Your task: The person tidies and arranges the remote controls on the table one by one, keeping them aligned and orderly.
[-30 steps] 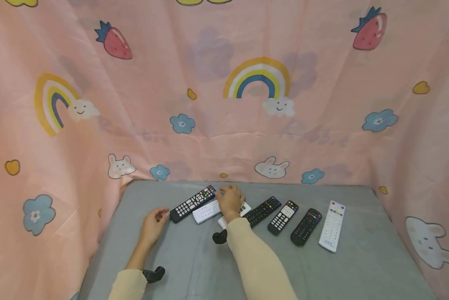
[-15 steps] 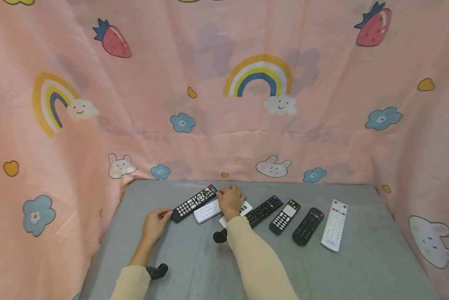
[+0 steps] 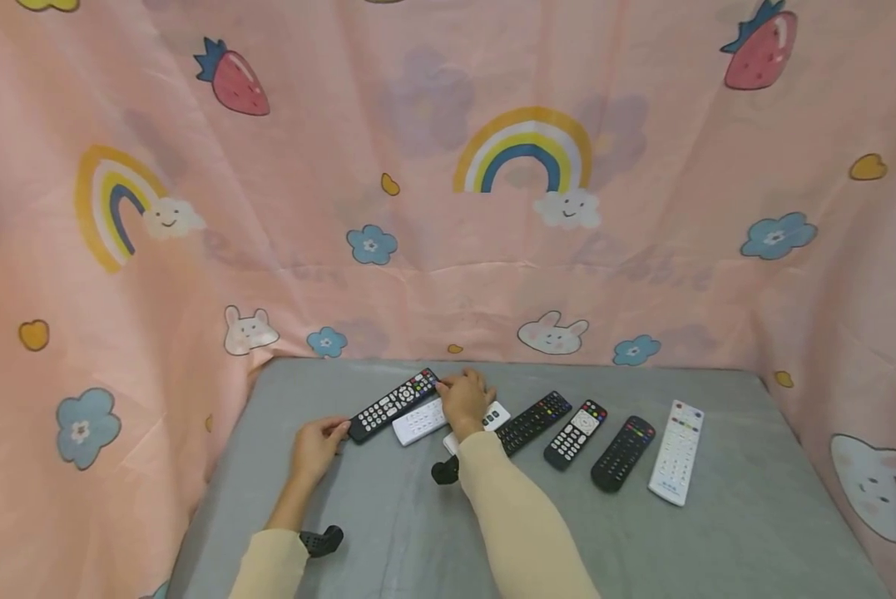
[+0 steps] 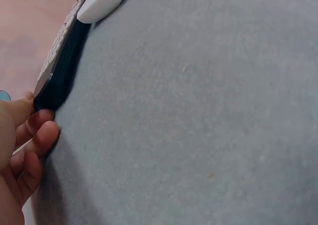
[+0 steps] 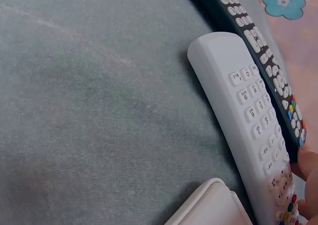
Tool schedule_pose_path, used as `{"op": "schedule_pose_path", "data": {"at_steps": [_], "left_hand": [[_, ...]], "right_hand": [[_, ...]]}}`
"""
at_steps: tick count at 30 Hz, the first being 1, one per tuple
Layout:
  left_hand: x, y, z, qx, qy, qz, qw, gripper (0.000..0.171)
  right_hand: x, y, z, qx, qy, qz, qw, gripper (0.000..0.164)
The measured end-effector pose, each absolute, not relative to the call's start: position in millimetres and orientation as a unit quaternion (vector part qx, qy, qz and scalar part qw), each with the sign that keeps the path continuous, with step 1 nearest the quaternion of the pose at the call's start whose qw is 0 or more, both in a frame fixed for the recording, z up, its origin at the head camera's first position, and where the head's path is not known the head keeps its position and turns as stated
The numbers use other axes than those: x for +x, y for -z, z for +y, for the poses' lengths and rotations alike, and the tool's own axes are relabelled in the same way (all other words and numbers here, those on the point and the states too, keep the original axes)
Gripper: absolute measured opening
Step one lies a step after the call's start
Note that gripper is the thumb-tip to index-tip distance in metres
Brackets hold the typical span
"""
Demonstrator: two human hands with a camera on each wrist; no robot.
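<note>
A black remote control with white buttons (image 3: 392, 406) lies diagonally on the grey surface, a hand at each end. My left hand (image 3: 316, 453) pinches its near end; the left wrist view shows the thumb and fingertips at the black remote's tip (image 4: 64, 76). At its far end, my right hand (image 3: 464, 405) pinches the corner with thumb and finger, partly cut off in the right wrist view. Under that hand and wrist lie a white remote (image 3: 419, 423), close beside the black one, and a second white remote (image 3: 498, 414), both partly hidden.
Rightward, in a slanted row, lie a long black remote (image 3: 533, 423), a smaller black remote with white buttons (image 3: 576, 434), a rounded black remote (image 3: 623, 453) and a long white remote (image 3: 675, 453). A pink patterned curtain (image 3: 448, 291) hangs behind the grey surface (image 3: 388, 532).
My left hand has come in slightly to the right and now pinches the black remote's near end. The right hand stays at the far end. The whole view has shifted slightly.
</note>
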State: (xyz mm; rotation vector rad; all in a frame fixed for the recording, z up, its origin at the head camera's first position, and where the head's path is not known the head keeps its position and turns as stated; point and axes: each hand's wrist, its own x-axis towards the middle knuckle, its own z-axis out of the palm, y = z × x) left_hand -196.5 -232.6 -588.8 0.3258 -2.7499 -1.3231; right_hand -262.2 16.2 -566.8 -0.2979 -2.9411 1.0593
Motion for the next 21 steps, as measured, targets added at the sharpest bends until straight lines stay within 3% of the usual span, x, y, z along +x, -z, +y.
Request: {"op": "schedule_pose_path", "data": {"at_steps": [21], "left_hand": [[-194,591,-221,0.138,0.472,-0.868,0.078,0.021]], "right_hand": [[-261,572,15,-0.116,-0.376,-0.919,0.029,0.022]]}}
